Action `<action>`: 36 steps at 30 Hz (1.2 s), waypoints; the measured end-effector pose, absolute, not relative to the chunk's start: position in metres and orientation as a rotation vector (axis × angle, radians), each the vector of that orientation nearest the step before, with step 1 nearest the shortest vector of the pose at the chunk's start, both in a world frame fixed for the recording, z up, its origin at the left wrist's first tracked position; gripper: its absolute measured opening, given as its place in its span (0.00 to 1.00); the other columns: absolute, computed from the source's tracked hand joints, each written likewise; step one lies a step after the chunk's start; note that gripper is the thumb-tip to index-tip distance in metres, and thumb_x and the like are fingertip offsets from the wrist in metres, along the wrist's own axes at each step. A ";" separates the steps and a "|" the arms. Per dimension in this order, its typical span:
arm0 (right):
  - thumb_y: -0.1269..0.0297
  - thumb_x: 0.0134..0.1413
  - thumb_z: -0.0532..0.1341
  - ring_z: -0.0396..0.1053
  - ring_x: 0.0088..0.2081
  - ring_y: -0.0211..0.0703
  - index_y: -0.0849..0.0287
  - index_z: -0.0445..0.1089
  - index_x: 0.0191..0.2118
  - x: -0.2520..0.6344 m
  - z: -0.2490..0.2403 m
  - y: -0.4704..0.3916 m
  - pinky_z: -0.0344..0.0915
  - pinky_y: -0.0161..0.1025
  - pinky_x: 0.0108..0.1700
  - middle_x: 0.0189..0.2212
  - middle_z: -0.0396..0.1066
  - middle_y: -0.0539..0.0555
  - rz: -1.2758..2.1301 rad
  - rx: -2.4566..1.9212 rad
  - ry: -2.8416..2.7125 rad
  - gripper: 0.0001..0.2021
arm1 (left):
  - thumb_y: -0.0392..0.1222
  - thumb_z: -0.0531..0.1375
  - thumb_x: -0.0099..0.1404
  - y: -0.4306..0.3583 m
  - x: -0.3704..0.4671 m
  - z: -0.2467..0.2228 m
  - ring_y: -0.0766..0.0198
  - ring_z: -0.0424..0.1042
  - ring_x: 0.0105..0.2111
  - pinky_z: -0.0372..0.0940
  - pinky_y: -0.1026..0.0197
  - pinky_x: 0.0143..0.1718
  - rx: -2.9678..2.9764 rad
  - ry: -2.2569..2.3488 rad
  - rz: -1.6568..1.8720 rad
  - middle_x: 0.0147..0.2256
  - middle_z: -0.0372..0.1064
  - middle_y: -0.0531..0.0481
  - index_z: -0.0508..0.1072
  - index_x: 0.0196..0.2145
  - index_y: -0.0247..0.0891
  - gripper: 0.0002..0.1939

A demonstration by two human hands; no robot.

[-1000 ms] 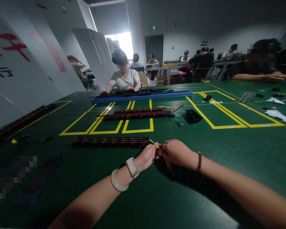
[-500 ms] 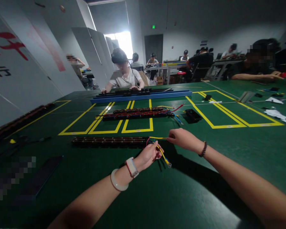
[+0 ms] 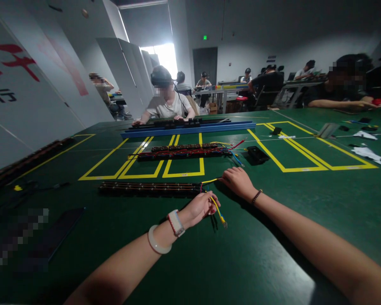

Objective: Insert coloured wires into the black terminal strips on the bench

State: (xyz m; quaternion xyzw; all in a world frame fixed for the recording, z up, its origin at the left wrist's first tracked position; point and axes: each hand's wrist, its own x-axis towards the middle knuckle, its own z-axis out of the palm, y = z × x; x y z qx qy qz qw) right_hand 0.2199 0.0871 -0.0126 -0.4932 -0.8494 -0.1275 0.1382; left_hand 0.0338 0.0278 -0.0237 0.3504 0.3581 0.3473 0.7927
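A long black strip [image 3: 149, 189] with rows of shiny contacts and orange-brown lines lies on the green table, wires coming out of its right end. My left hand [image 3: 200, 206] is closed around the wires near that end. From its fingers a yellow wire [image 3: 216, 204] hangs toward me, tipped with a metal ring terminal [image 3: 224, 223]. My right hand [image 3: 238, 183] is closed on another yellow wire [image 3: 210, 181], which runs from the strip's end to its fingers. What lies under the right fingers is hidden.
Beyond my hands lie similar strips with red and blue wires [image 3: 184, 153], a black box-shaped part [image 3: 257, 155] and a long blue rail [image 3: 190, 130]. A co-worker [image 3: 169, 101] sits across the table [image 3: 257, 262]. Dark flat panel [image 3: 63, 233] at left; white scraps [image 3: 366, 151] at right.
My right hand has turned and shifted slightly, still on its yellow wire. The strip has slid a little to the right. My left hand has barely moved.
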 end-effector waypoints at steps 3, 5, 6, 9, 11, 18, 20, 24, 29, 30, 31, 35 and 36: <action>0.58 0.61 0.52 0.61 0.37 0.44 0.61 0.69 0.37 0.223 -0.012 0.077 0.51 0.40 0.43 0.32 0.68 0.56 -0.453 -1.262 -2.486 0.13 | 0.45 0.48 0.67 0.028 0.035 -0.022 0.72 0.62 0.18 0.53 0.68 0.21 0.771 0.771 0.733 0.25 0.68 0.46 0.67 0.34 0.30 0.15; 0.60 0.61 0.52 0.61 0.38 0.44 0.61 0.68 0.40 0.222 -0.010 0.070 0.52 0.41 0.46 0.35 0.67 0.56 -0.476 -1.117 -2.518 0.12 | 0.45 0.46 0.68 0.027 0.035 -0.020 0.72 0.62 0.17 0.53 0.68 0.21 0.761 0.766 0.726 0.25 0.69 0.45 0.66 0.39 0.30 0.16; 0.61 0.61 0.52 0.61 0.38 0.43 0.61 0.68 0.41 0.221 -0.010 0.068 0.52 0.42 0.47 0.36 0.67 0.56 -0.483 -1.024 -2.544 0.11 | 0.46 0.45 0.68 0.027 0.035 -0.020 0.72 0.62 0.17 0.53 0.68 0.20 0.753 0.760 0.720 0.25 0.70 0.45 0.65 0.41 0.31 0.16; 0.66 0.63 0.49 0.61 0.40 0.41 0.59 0.67 0.43 0.220 -0.009 0.063 0.52 0.44 0.51 0.38 0.68 0.55 -0.511 -0.687 -2.654 0.11 | 0.46 0.43 0.69 0.027 0.035 -0.020 0.71 0.62 0.16 0.53 0.67 0.20 0.738 0.742 0.718 0.24 0.70 0.44 0.64 0.37 0.32 0.16; 0.70 0.63 0.48 0.62 0.42 0.39 0.56 0.66 0.47 0.220 -0.009 0.061 0.53 0.44 0.52 0.40 0.68 0.54 -0.528 -0.487 -2.725 0.13 | 0.46 0.44 0.68 0.027 0.035 -0.021 0.70 0.63 0.17 0.53 0.67 0.20 0.732 0.725 0.716 0.24 0.69 0.45 0.64 0.34 0.32 0.16; 0.71 0.63 0.49 0.63 0.44 0.39 0.56 0.62 0.53 0.224 -0.008 0.060 0.56 0.44 0.52 0.42 0.69 0.54 -0.512 -0.308 -2.804 0.16 | 0.46 0.48 0.67 0.028 0.035 -0.024 0.70 0.63 0.17 0.52 0.67 0.20 0.700 0.684 0.721 0.21 0.65 0.50 0.63 0.31 0.34 0.13; 0.70 0.63 0.48 0.63 0.45 0.39 0.55 0.63 0.53 0.223 -0.009 0.062 0.56 0.43 0.52 0.43 0.69 0.54 -0.443 -0.338 -2.785 0.15 | 0.47 0.48 0.66 0.030 0.033 -0.024 0.69 0.64 0.18 0.53 0.66 0.20 0.706 0.664 0.705 0.22 0.66 0.48 0.63 0.31 0.33 0.14; 0.66 0.63 0.49 0.63 0.43 0.39 0.57 0.66 0.48 0.209 -0.010 0.064 0.58 0.41 0.48 0.41 0.70 0.56 -0.169 -0.546 -2.596 0.12 | 0.52 0.48 0.63 0.031 0.031 -0.025 0.65 0.66 0.20 0.55 0.64 0.21 0.735 0.574 0.703 0.25 0.69 0.42 0.64 0.33 0.32 0.18; 0.63 0.62 0.51 0.63 0.45 0.40 0.60 0.67 0.43 0.175 -0.003 0.063 0.57 0.39 0.47 0.40 0.70 0.56 0.200 -0.764 -2.330 0.11 | 0.55 0.41 0.64 0.030 0.033 -0.026 0.65 0.64 0.18 0.54 0.63 0.20 0.697 0.588 0.850 0.24 0.67 0.43 0.64 0.30 0.33 0.23; 0.63 0.62 0.51 0.64 0.44 0.40 0.60 0.67 0.42 0.169 -0.001 0.064 0.57 0.39 0.46 0.39 0.70 0.56 0.239 -0.832 -2.279 0.10 | 0.54 0.40 0.64 0.030 0.034 -0.026 0.65 0.63 0.17 0.54 0.63 0.19 0.669 0.613 0.865 0.23 0.67 0.43 0.64 0.30 0.33 0.24; 0.62 0.62 0.51 0.64 0.42 0.40 0.60 0.67 0.42 0.164 0.001 0.066 0.58 0.38 0.45 0.39 0.70 0.55 0.267 -0.902 -2.237 0.11 | 0.53 0.39 0.64 0.030 0.035 -0.026 0.65 0.63 0.17 0.54 0.63 0.19 0.650 0.634 0.882 0.23 0.67 0.43 0.64 0.30 0.33 0.23; 0.61 0.61 0.54 0.63 0.37 0.40 0.59 0.70 0.38 0.148 0.010 0.076 0.57 0.36 0.40 0.34 0.71 0.53 0.300 -1.032 -2.233 0.10 | 0.44 0.43 0.63 0.030 0.038 -0.030 0.66 0.63 0.17 0.52 0.64 0.19 0.689 0.713 0.866 0.23 0.67 0.44 0.64 0.29 0.32 0.16; 0.60 0.60 0.55 0.63 0.37 0.40 0.59 0.71 0.37 0.144 0.011 0.078 0.56 0.36 0.40 0.33 0.71 0.53 0.286 -1.024 -2.262 0.10 | 0.41 0.45 0.62 0.030 0.038 -0.032 0.67 0.63 0.17 0.52 0.65 0.19 0.717 0.734 0.854 0.23 0.67 0.44 0.64 0.28 0.32 0.13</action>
